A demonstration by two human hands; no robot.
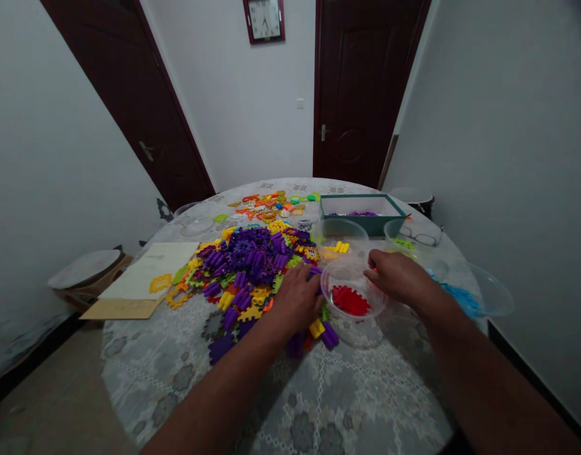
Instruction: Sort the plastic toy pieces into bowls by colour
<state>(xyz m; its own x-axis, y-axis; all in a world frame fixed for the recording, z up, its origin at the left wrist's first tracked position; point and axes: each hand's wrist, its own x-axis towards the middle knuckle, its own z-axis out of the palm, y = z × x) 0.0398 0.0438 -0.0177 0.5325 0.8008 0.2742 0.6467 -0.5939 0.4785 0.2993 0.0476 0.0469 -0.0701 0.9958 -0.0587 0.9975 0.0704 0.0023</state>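
A big heap of plastic building pieces [252, 262], mostly purple with yellow, orange and green, lies in the middle of the round table [318, 404]. My left hand [297, 300] rests palm down on the heap's near right edge, fingers curled into the pieces; what they grip is hidden. My right hand [397, 276] is at the far right rim of a clear plastic bowl [351, 291] that holds red pieces [349, 301]. Its fingers are bent at the rim.
Behind the bowl stand a clear bowl with yellow pieces [340, 243], a teal box [361, 212] with purple pieces, a bowl with green pieces [406, 240], glasses [420, 238] and a bowl with blue pieces [470, 297]. Paper sheets [143, 278] overhang the left edge. A stool [84, 268] stands left.
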